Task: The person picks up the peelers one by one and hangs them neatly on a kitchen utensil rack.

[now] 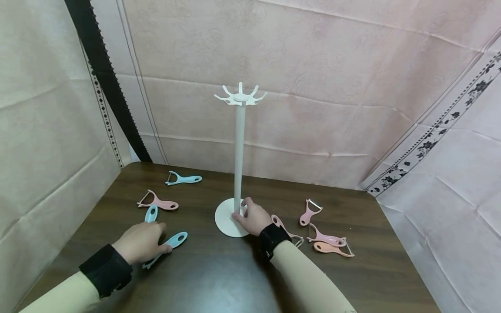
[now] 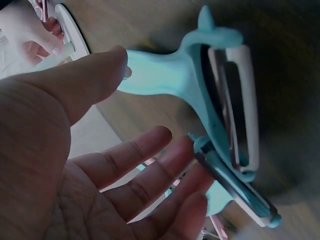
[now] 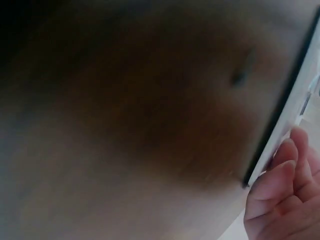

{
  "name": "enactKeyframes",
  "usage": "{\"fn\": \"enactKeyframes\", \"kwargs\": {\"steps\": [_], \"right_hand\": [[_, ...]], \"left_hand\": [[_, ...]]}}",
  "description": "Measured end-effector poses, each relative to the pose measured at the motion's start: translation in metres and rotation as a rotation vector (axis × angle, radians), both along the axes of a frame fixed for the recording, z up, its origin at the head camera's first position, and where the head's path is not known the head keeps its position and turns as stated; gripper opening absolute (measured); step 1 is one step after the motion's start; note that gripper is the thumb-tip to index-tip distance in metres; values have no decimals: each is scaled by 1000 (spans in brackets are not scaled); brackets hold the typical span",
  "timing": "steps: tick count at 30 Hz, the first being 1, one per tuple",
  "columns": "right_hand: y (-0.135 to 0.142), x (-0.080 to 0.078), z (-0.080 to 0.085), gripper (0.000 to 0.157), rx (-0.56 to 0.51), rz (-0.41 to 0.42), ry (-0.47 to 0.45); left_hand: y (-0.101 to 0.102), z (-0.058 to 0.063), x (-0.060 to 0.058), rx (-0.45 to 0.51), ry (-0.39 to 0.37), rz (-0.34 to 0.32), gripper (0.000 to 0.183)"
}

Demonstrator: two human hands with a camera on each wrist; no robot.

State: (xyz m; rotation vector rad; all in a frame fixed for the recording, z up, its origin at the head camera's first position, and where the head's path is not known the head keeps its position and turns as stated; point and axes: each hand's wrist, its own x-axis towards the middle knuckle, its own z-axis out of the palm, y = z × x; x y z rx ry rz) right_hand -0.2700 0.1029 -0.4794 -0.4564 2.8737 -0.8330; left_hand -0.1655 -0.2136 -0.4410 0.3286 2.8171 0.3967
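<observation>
A white stand (image 1: 239, 148) with a round base and a crown of hooks rises from the table. My right hand (image 1: 256, 218) grips it low, thumb and fingers about the foot of the pole. In the right wrist view, the curled fingers (image 3: 280, 185) are beside the base's edge. My left hand (image 1: 142, 241) is over two light blue peelers. Its thumb touches the handle of one blue peeler (image 2: 155, 72), while the other fingers stay spread apart from that handle. Near those fingertips lies the second blue peeler (image 2: 235, 182), partly covered by the hand.
Behind the left hand lie a pink peeler (image 1: 164, 204) and another blue peeler (image 1: 188, 179). Right of the stand are pink peelers (image 1: 307, 216) (image 1: 326, 238) and an orange peeler (image 1: 328, 248). A further peeler (image 1: 287, 230) is partly behind the right wrist. Cloth walls (image 1: 313, 108) enclose the table.
</observation>
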Motion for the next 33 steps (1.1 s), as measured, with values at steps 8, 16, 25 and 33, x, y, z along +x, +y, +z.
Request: {"fn": "enactKeyframes", "kwargs": {"steps": [8, 16, 25, 33], "right_hand": [[-6, -2, -6, 39, 32, 46, -102], [-22, -5, -1, 39, 92, 73, -184], [-13, -14, 9, 38, 73, 49, -212], [-6, -14, 8, 38, 84, 43, -221]], "left_hand": [[2, -5, 5, -13, 52, -65, 35], [0, -1, 9, -39, 21, -38, 28], [20, -4, 11, -75, 180, -124, 15], [41, -13, 13, -237, 384, -224, 19]]}}
